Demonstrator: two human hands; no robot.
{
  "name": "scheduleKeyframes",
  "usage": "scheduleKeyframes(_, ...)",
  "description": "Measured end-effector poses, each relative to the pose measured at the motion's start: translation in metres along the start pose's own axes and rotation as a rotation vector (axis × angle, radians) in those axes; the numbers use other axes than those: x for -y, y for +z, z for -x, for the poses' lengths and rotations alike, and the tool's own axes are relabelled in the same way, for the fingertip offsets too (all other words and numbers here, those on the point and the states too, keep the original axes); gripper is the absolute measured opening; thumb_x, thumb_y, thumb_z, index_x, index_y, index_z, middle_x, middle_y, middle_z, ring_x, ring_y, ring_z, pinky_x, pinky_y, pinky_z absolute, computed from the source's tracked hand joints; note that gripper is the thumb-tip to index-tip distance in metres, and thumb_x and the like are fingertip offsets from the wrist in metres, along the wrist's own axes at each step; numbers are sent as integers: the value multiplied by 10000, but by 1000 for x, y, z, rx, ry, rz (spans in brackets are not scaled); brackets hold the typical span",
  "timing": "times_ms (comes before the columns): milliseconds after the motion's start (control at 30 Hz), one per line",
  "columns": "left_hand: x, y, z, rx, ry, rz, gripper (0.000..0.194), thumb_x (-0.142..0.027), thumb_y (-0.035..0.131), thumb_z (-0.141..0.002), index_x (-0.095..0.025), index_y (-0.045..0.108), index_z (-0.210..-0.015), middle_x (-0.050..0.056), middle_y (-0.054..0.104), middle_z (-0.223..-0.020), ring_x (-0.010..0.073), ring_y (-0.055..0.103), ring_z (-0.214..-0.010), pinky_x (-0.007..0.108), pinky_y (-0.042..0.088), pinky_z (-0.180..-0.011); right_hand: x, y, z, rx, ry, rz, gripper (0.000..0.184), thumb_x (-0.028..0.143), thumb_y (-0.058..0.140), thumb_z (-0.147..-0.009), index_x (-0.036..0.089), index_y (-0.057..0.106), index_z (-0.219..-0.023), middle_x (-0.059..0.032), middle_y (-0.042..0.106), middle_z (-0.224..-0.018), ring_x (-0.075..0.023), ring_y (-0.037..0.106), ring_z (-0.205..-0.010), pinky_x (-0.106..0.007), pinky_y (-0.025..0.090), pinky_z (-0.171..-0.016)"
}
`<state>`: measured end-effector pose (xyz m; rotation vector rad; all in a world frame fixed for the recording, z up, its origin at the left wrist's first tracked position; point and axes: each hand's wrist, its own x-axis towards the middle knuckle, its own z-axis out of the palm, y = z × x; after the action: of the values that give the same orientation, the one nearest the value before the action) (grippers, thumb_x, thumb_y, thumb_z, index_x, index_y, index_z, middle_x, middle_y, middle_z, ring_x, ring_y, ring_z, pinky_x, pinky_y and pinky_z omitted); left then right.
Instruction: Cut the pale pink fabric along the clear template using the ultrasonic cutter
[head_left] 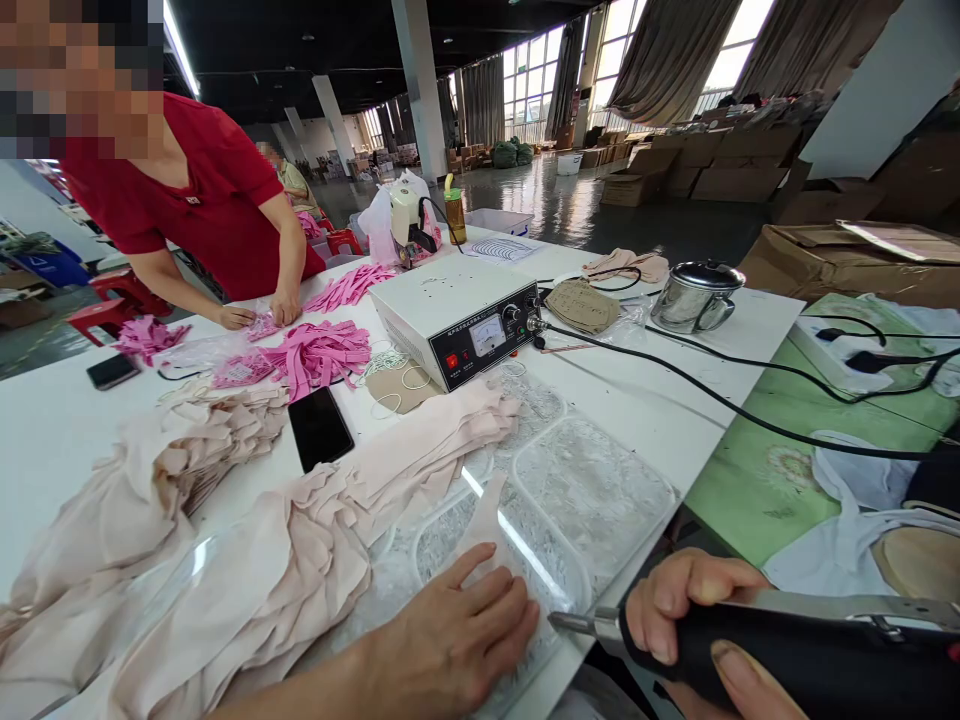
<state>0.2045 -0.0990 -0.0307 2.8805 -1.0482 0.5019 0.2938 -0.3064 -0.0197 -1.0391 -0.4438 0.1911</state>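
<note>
My left hand [471,625] presses down on a single beige fabric piece [489,510], its fingers stretched out and slightly bent. That piece lies on a clear, glossy plate [592,490] at the table's near edge. In my right hand [697,610] is a black handheld ultrasonic welding gun [817,645]. Its metal tip [574,622] points left, close to the left fingertips, and whether it touches the plate is unclear. Piles of beige fabric pieces [262,590] spread to the left of my left hand, one overlapping the plate.
A white control box [465,310] with a dial stands mid-table, its black cable [675,375] running right. Nearby are a phone [321,428], a lidded metal cup [696,295] and pink strips [322,355]. Across the table, a person in red [217,190] handles pink pieces.
</note>
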Motion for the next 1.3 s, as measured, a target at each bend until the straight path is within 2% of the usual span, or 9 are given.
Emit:
scheduleKeyframes(167,0,-2,-1,0,1,6,234,-101,459,-968,-57,593,-1154,124,634,-1022,219,595,-979,475,457,-1003,0,-3,3,12,-19,8,69,312,490,-887,263,539,-890,-19,502,-724,-149,513,-568,-295,478,-528)
scheduleKeyframes(333,0,-3,-1,16,-3,-19,252,-73,405,-970,-56,602,-1127,125,633,-1032,220,595,-973,490,444,-1014,-3,-3,3,36,-40,23,81,306,467,-890,267,535,-907,-12,498,-725,-146,512,-572,-292,490,-528)
scheduleKeyframes(500,-1,-2,1,55,1,-24,291,-140,480,-961,-69,550,-1236,123,626,-1034,241,585,-1021,498,432,-1023,-3,1,1,8,-53,19,84,317,481,-884,263,543,-900,-9,495,-728,-139,508,-560,-288,491,-519)
scheduleKeyframes(667,-1,-2,1,51,-11,-10,266,-156,467,-970,-74,580,-1196,116,630,-1034,239,585,-994,501,435,-1016,-4,-2,0,26,-44,8,82,330,524,-881,261,554,-914,-10,510,-736,-138,516,-572,-293,495,-529)
scheduleKeyframes(833,0,-3,2,59,-12,-55,271,-165,486,-970,-81,574,-1213,117,629,-1063,240,577,-1051,489,412,-1039,-4,-5,1,41,-16,7,92,345,537,-882,265,548,-925,-6,512,-747,-139,527,-586,-292,504,-535)
scheduleKeyframes(1133,-3,-8,2,64,-30,-104,295,-195,426,-999,-107,580,-1234,123,638,-1118,249,556,-1109,465,412,-1026,-6,0,-1,0,-103,35,128,387,559,-854,262,558,-884,5,497,-691,-122,495,-493,-265,479,-450)
scheduleKeyframes(1300,-5,-4,5,95,-42,-107,304,-214,446,-997,-114,557,-1262,128,633,-1136,250,548,-1128,472,391,-1046,-5,2,-4,12,-84,62,106,370,539,-856,268,554,-880,3,492,-684,-129,502,-494,-270,484,-450)
